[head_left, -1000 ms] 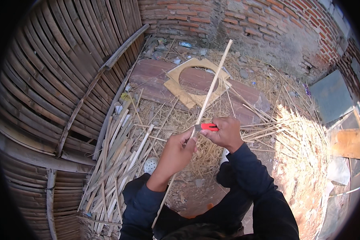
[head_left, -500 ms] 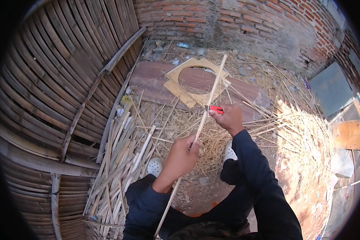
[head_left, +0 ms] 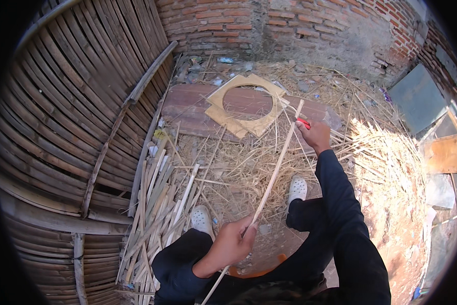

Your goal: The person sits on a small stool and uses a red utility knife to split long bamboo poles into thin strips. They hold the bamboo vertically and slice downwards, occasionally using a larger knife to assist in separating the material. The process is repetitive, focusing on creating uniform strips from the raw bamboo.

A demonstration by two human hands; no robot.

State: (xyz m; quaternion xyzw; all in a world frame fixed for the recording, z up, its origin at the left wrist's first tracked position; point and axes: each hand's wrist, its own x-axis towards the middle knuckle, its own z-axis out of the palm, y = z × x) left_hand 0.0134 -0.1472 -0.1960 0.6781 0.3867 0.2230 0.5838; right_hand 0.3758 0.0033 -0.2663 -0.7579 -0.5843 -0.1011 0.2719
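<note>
My left hand point(head_left: 234, 243) is closed round a long, thin bamboo strip point(head_left: 275, 178), low and near my left knee. The strip slants up and away to the right, and its tail runs back under my left wrist. Near its far end, my right hand point(head_left: 316, 136) grips a red-handled utility knife point(head_left: 303, 123). The knife's front lies against or right beside the strip; its blade is too small to make out. Fingers of my right hand partly cover the handle.
A board with a large round hole point(head_left: 215, 113) lies on a brown plank point(head_left: 182, 109). Split bamboo pieces point(head_left: 152, 213) are heaped at the left, beside a bamboo-slat wall point(head_left: 60, 127). Shavings point(head_left: 228, 173) litter the ground around my shoes point(head_left: 298, 188). A brick wall point(head_left: 213, 25) stands behind.
My left hand has drawn the bamboo strip back toward me. My right hand has shifted right and slightly farther away, so the knife is now closer to the strip's far end.
</note>
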